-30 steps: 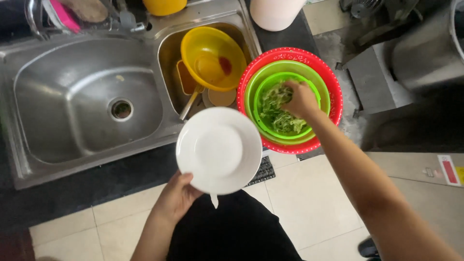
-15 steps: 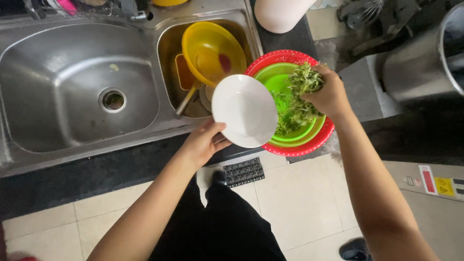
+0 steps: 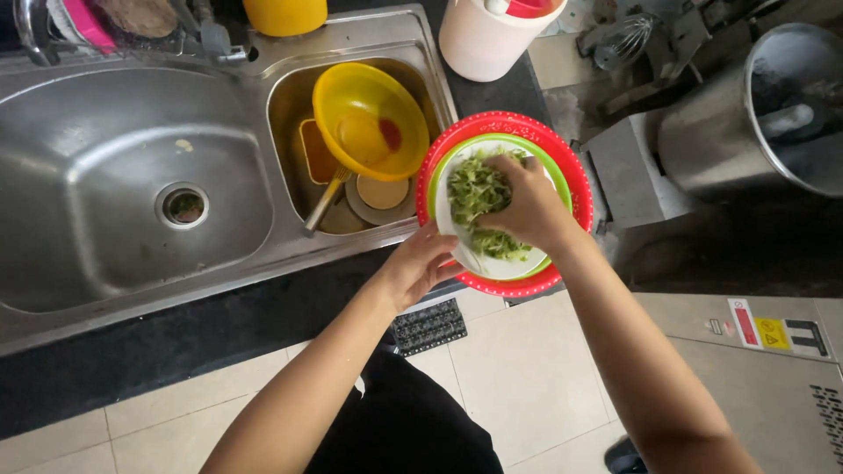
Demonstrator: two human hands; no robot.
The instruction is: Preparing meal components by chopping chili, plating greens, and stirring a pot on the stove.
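Observation:
My left hand (image 3: 420,265) grips the near edge of a white plate (image 3: 514,263), holding it over a green bowl (image 3: 558,186) that sits inside a red perforated basket (image 3: 575,197). My right hand (image 3: 527,206) is closed on a clump of chopped green leaves (image 3: 474,189) and presses it onto the plate. More greens lie on the plate under that hand. Most of the plate and the green bowl's inside are hidden by the hand and leaves.
A double steel sink (image 3: 123,175) lies to the left; its right basin holds a yellow bowl (image 3: 369,123) and dishes. A white container (image 3: 487,35) stands behind the basket. A large steel pot (image 3: 746,123) is at right. Black counter edge and tiled floor lie below.
The plate moved right, from in front of the sink to over the green bowl. My right hand lifted greens out of the bowl and brought them down onto the plate.

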